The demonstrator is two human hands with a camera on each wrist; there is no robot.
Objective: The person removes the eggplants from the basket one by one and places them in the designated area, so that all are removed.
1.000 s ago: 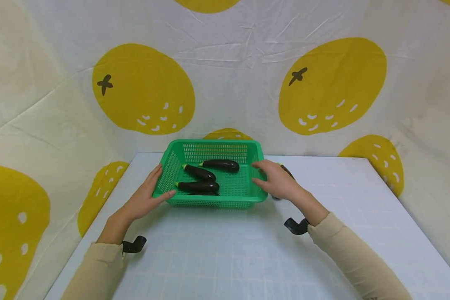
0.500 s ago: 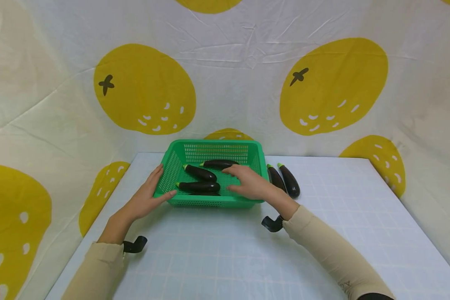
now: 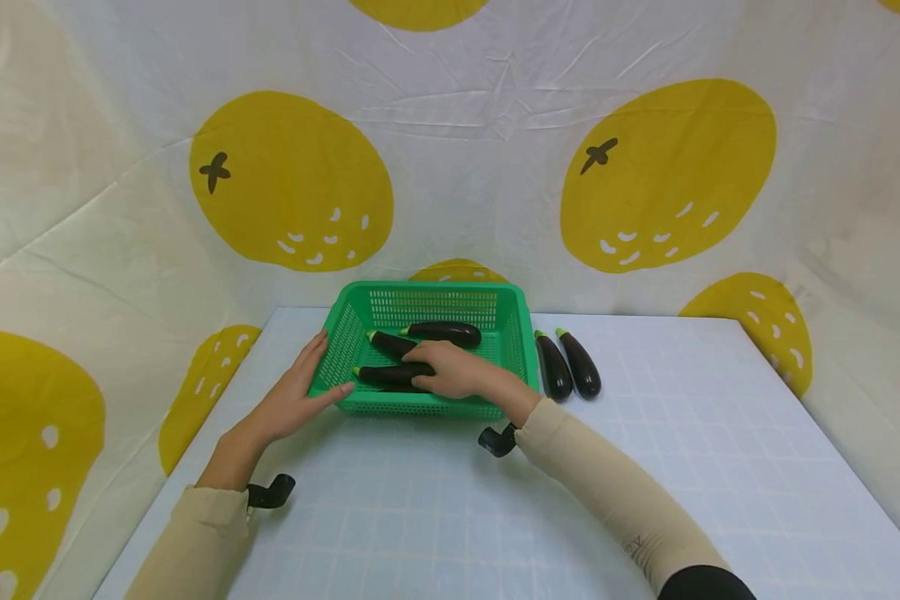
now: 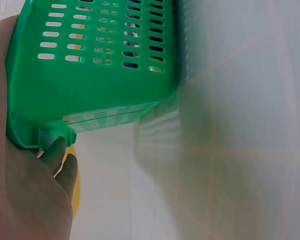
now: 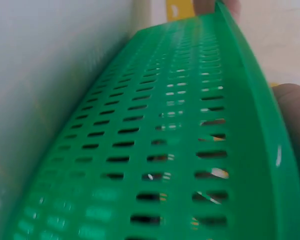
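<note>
A green slotted basket (image 3: pixel 435 288) stands at the back of the table and holds three dark eggplants. My right hand (image 3: pixel 446 372) reaches over the front rim and lies on the front eggplant (image 3: pixel 377 375); whether its fingers close round it is hidden. The middle eggplant (image 3: pixel 390 342) and the back eggplant (image 3: pixel 446 333) lie free. My left hand (image 3: pixel 300 392) rests flat against the basket's left wall, thumb at the front corner. The left wrist view shows that palm (image 4: pixel 30 190) against the basket (image 4: pixel 90 85). The right wrist view is filled by the basket's wall (image 5: pixel 155 150).
Two more eggplants (image 3: pixel 553 371) (image 3: pixel 581 367) lie side by side on the pale gridded table (image 3: pixel 457 500), just right of the basket. A white cloth with big yellow fruit prints (image 3: pixel 667 175) walls the table in at the back and both sides.
My right hand moved left from the basket's right rim into the basket and onto the front eggplant, uncovering the two eggplants outside. The left hand stayed on the basket.
</note>
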